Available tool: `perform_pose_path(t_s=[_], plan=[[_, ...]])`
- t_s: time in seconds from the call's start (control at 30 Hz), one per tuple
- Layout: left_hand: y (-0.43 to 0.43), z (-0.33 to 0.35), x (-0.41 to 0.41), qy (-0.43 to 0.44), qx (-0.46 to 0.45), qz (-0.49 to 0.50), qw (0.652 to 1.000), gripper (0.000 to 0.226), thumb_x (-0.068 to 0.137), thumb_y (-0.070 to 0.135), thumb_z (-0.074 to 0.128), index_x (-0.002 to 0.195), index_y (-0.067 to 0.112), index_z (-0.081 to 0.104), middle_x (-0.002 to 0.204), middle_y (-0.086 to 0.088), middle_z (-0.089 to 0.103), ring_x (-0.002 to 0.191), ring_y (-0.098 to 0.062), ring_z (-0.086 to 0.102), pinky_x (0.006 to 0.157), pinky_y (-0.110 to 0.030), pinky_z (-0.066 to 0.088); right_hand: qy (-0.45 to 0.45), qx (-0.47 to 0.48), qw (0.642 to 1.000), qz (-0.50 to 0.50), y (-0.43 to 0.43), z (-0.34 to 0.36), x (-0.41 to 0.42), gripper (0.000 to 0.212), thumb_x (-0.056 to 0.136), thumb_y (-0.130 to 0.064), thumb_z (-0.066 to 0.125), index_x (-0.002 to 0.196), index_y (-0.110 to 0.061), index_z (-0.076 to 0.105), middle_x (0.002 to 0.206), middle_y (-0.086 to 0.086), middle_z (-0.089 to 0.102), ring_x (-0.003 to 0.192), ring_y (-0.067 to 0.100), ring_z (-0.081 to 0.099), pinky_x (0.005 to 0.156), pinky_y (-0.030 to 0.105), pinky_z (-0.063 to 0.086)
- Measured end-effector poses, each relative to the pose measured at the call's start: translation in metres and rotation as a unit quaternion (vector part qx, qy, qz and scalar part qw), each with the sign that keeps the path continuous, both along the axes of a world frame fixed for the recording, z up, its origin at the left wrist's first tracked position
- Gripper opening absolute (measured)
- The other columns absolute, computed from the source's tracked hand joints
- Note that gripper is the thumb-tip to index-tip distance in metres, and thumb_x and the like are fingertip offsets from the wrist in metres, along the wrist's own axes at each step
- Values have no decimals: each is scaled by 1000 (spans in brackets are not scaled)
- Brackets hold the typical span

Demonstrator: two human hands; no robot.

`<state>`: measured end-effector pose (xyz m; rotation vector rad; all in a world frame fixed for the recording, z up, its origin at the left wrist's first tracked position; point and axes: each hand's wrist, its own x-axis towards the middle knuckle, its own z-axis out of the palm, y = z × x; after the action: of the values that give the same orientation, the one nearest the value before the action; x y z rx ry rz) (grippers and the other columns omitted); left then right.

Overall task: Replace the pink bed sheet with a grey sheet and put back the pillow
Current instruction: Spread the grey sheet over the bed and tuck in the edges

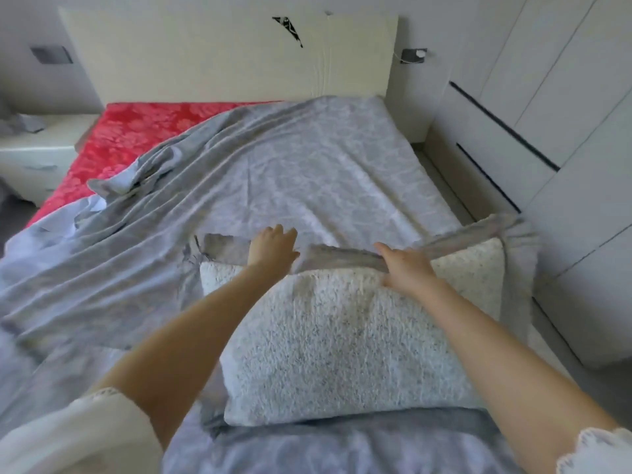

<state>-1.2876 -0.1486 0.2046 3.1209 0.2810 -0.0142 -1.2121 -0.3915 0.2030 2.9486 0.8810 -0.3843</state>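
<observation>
A grey patterned sheet (307, 172) lies rumpled over most of the bed, bunched in folds toward the left. The pink-red flowered surface (136, 131) still shows at the far left corner. In front of me lies a white speckled pillow (342, 343) with a grey fabric edge (461, 242) stretched along its far side. My left hand (273, 248) rests with straight fingers on that far edge near the pillow's left part. My right hand (407, 268) grips the grey band, which runs taut to the pillow's right corner.
A cream headboard (222, 59) stands at the far end. A white nightstand (37, 155) with crumpled cloth on it sits at the left. White wardrobe doors (564, 131) run close along the bed's right side, leaving a narrow gap.
</observation>
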Motion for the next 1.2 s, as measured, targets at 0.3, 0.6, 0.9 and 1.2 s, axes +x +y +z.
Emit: perform_pose_path(t_s=[0.3, 0.6, 0.9, 1.2], plan=[[87, -71, -153, 111, -29, 261, 959, 28, 97, 30, 45, 114, 11, 55, 116, -11, 56, 104, -29, 55, 77, -35, 48, 89, -28, 985, 144, 98, -64, -35, 62, 95, -46, 48, 147, -21, 25, 122, 3, 59, 114, 26, 54, 102, 43, 29], [182, -108, -388, 89, -114, 541, 829, 28, 94, 29, 48, 108, 7, 57, 112, -20, 56, 100, -37, 57, 76, -34, 45, 140, -11, 932, 335, 295, -92, -183, 58, 95, -49, 47, 145, -24, 30, 100, 2, 65, 98, 26, 60, 107, 49, 26], [361, -173, -572, 16, -194, 652, 733, 29, 95, 21, 39, 89, 0, 58, 93, -22, 64, 88, -36, 61, 73, -37, 45, 125, 7, 902, 414, 489, -137, -361, 60, 95, -47, 46, 147, -25, 24, 137, 1, 50, 126, 24, 45, 106, 43, 25], [540, -264, -646, 21, -265, 627, 732, 37, 98, 24, 43, 123, -1, 53, 123, -18, 58, 111, -35, 53, 82, -38, 42, 150, 4, 944, 293, 652, -203, -483, 71, 92, -52, 48, 150, -21, 20, 145, -1, 43, 129, 23, 42, 111, 40, 22]])
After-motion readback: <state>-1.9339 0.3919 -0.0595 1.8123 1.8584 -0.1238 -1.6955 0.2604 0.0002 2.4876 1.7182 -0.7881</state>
